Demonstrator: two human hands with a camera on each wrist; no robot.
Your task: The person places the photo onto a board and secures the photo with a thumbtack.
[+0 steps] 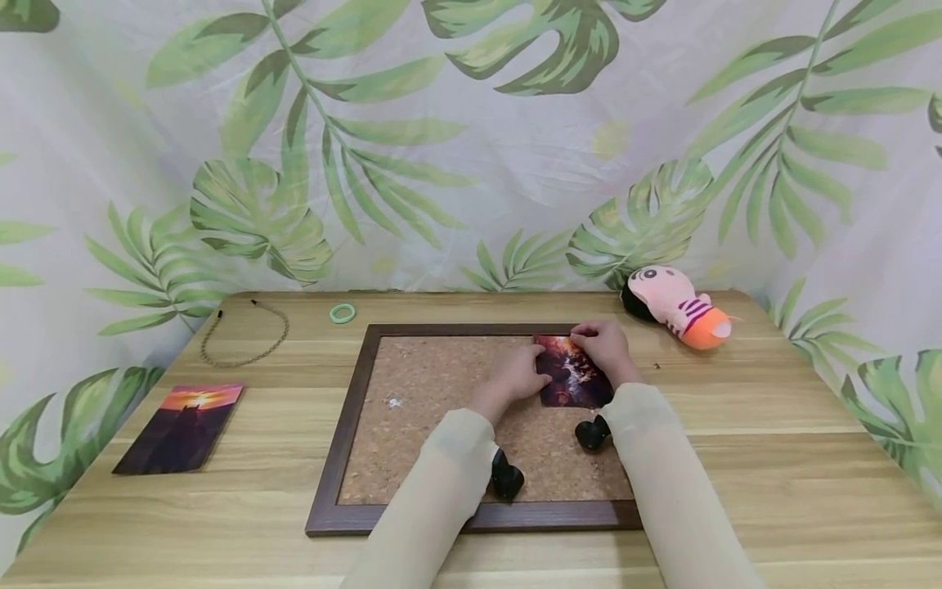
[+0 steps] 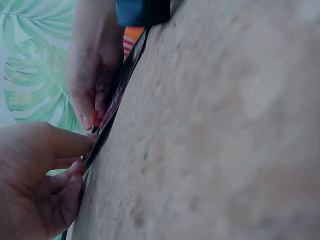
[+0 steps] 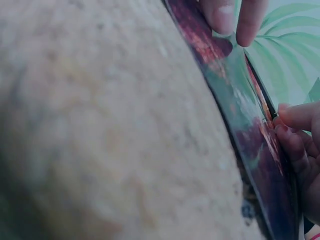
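I have both hands on one dark red and orange photo print [image 1: 570,372], which lies on the upper right part of a cork board [image 1: 441,450] with a dark brown wooden frame [image 1: 331,483]. My left hand [image 1: 518,372] rests at the print's left edge, forefinger and thumb parted, fingertips pressing on it. My right hand [image 1: 605,343] pinches thumb and finger together at the print's top edge; in the right wrist view a tiny glinting piece [image 3: 276,115] shows between those tips, too small to identify for certain.

On the left of the cork I see a small whitish cluster [image 1: 395,402] that I cannot make out. Left of the frame, a sunset photo print [image 1: 184,433] lies flat on the wooden table [image 1: 780,474], with a black-tipped chain [image 1: 243,362] and a mint-green ring [image 1: 333,316] beyond it. A plush doll [image 1: 666,298] in orange lies at the table's far right, near the leaf-print curtain [image 1: 515,164].
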